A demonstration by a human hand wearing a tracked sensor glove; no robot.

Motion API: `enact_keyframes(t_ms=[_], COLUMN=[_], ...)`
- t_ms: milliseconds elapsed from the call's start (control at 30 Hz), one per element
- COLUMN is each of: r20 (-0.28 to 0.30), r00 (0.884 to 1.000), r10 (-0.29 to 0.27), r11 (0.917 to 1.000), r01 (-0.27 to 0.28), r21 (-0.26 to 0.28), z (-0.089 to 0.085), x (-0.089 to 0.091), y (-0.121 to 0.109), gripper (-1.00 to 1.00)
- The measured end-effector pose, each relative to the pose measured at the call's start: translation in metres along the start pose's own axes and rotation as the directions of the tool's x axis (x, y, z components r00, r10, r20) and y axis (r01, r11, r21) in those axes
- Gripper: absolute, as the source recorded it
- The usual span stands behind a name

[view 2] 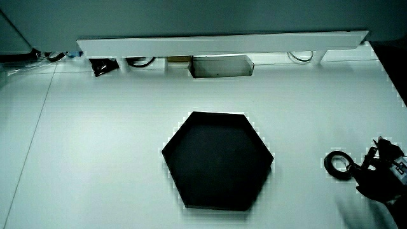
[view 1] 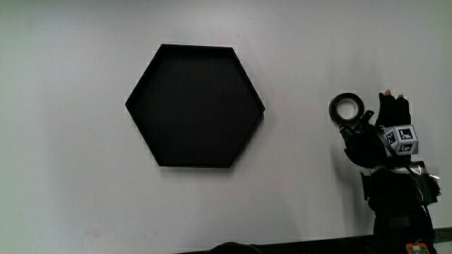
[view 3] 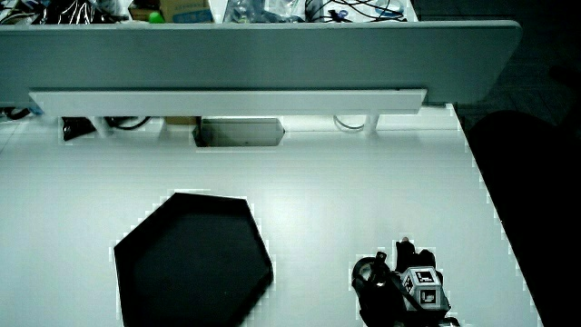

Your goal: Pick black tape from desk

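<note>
The black tape (view 1: 346,108) is a small roll lying flat on the white desk, well apart from the black hexagonal tray (view 1: 195,106). The gloved hand (view 1: 373,132) is beside the tape, just nearer to the person, with the patterned cube (view 1: 404,138) on its back. Its fingers (view 1: 393,104) are spread; some reach the tape's near rim without closing around it. In both side views the tape (view 2: 336,163) (view 3: 367,272) lies on the desk with the hand (view 2: 379,174) (view 3: 406,289) beside it.
The hexagonal tray (view 2: 218,160) (view 3: 192,262) has a low rim and nothing in it. A low grey partition (view 3: 227,56) with a white shelf (view 2: 222,44) and cables stands at the desk's far edge. The forearm (view 1: 400,212) comes in from the person's edge.
</note>
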Motion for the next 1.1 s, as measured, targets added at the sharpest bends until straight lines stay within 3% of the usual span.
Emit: enact_keyframes(t_ms=[167,233,400,500,533,600,633,700,733,867,900,967,1000,1067,1100], r20=[0.073,0.086,0.111,0.116,0.134,0.149,0.166,0.167,0.164,0.287,0.267,0.281,0.282,0.282,0.270], r00=[0.996,0.995,0.994,0.993,0.991,0.989,0.986,0.986,0.986,0.957,0.963,0.960,0.959,0.959,0.963], r10=[0.041,0.043,0.022,0.017,0.013,0.013,0.020,0.022,0.039,0.029,0.014,0.009,0.006,-0.010,-0.002], r11=[0.9927,0.9807,0.9538,0.9308,0.9317,0.9190,0.9201,0.9131,0.9033,0.9394,0.9436,0.9504,0.9610,0.9592,0.9625], r01=[-0.032,-0.025,0.012,0.026,0.036,0.047,0.047,0.048,0.035,0.072,0.076,0.079,0.072,0.088,0.076], r21=[-0.116,-0.194,-0.300,-0.365,-0.361,-0.392,-0.389,-0.405,-0.428,-0.335,-0.322,-0.301,-0.267,-0.269,-0.260], z=[0.007,0.000,-0.012,-0.021,-0.020,-0.026,-0.023,-0.022,-0.027,-0.025,-0.026,-0.026,-0.022,-0.027,-0.025], x=[-0.009,-0.008,-0.004,-0.002,-0.002,-0.002,-0.005,-0.006,-0.007,-0.020,-0.019,-0.019,-0.020,-0.016,-0.017], y=[0.018,0.027,0.037,0.040,0.040,0.043,0.042,0.044,0.047,0.042,0.041,0.040,0.038,0.039,0.037], gripper=[0.00,0.00,0.00,0.05,0.11,0.21,0.26,0.37,0.42,0.63,0.68,0.79,0.84,0.95,1.00])
